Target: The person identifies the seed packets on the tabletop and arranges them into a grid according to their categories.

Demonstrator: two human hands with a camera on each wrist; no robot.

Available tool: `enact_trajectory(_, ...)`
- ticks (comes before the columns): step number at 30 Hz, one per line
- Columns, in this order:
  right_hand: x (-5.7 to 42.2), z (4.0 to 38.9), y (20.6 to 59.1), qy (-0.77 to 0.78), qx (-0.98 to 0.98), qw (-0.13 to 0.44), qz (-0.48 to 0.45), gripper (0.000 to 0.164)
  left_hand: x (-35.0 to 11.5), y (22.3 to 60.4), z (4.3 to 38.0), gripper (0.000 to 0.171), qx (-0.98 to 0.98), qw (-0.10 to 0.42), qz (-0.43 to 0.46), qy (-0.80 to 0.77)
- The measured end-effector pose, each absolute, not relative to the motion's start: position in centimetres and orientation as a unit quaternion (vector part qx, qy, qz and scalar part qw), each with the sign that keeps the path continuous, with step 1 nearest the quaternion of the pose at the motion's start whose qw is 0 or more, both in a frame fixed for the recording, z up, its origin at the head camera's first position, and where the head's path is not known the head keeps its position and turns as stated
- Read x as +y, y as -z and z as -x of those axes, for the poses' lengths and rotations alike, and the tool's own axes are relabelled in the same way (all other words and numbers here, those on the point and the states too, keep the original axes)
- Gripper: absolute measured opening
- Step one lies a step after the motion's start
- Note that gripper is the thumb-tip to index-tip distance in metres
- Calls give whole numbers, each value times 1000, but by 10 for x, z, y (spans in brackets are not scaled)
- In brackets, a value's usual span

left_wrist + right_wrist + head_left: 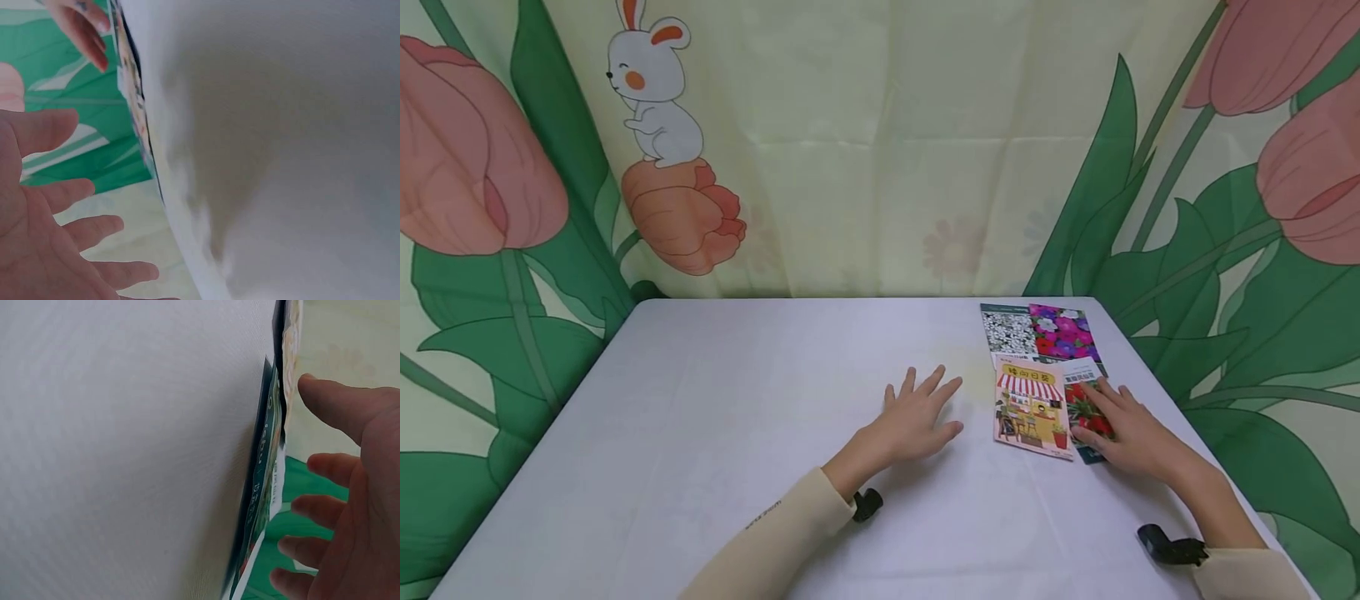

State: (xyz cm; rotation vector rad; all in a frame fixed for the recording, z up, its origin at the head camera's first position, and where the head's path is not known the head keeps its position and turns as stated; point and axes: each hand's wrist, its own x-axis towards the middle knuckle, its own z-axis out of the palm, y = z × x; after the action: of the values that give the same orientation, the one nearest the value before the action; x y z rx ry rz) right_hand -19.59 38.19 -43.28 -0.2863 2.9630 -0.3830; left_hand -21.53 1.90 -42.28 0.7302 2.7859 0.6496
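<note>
Several flat picture packets lie overlapping at the table's right side. In front is a pink packet with a striped-awning shop picture [1032,407]; partly under its right edge lies a dark green packet with red fruit [1081,408]. Behind them are a packet with white flowers [1009,331] and one with pink and purple flowers [1066,333]. My right hand [1129,429] hovers over the red-fruit packet, fingers spread; a small gap shows in the right wrist view. Left of the pink packet, my left hand [913,423] is held above the table, fingers spread, holding nothing.
A white cloth covers the table [700,433]. Behind it hangs a backdrop [850,167] printed with tulips and a rabbit. A black wrist camera [868,505] sits at the left cuff and another black camera [1168,546] at the right cuff.
</note>
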Motion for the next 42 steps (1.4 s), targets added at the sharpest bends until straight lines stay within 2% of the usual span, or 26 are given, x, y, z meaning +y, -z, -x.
enact_trajectory(19, 384, 195, 436, 130, 984, 81, 92, 91, 109, 429, 228, 61, 937, 114, -284, -168)
enact_trajectory(25, 382, 194, 438, 133, 984, 79, 91, 88, 133, 432, 234, 52, 938, 92, -307, -135)
enact_trajectory(42, 381, 195, 437, 137, 982, 100, 88, 86, 154, 439, 226, 54, 923, 111, -356, -96)
